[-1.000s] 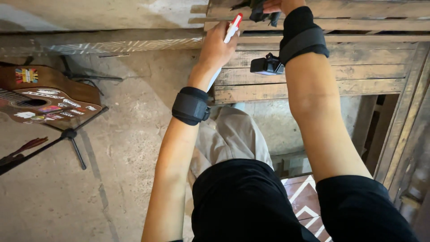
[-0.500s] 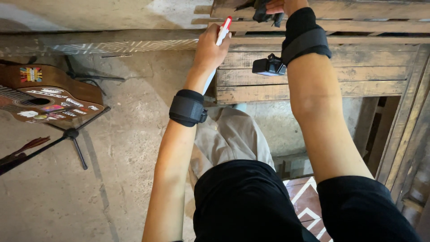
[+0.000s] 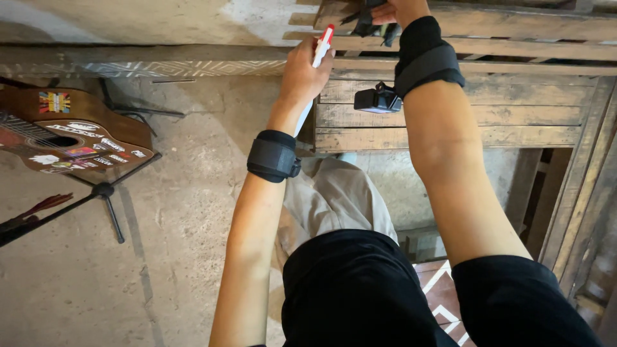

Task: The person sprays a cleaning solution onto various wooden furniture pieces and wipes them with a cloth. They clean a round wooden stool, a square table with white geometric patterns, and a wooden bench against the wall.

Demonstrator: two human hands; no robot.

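My left hand (image 3: 303, 72) grips a white tube with a red cap (image 3: 319, 50), its red tip pointing up against the edge of a wooden slatted frame (image 3: 450, 119). My right hand (image 3: 397, 9) is at the top of the view, fingers closed on a small dark object (image 3: 367, 20) pressed to the frame's upper slat; what the object is cannot be told. Both wrists wear black straps, and a small black device (image 3: 378, 99) hangs from the right one.
A guitar covered in stickers (image 3: 67, 132) rests on a black stand (image 3: 96, 199) at the left, on a concrete floor (image 3: 148, 257). More wooden frames (image 3: 578, 212) stand at the right. A patterned metal strip (image 3: 160, 67) runs along the wall base.
Both hands have shifted slightly up and right along the wooden frame; the tube's red tip now sits nearer the upper slat.
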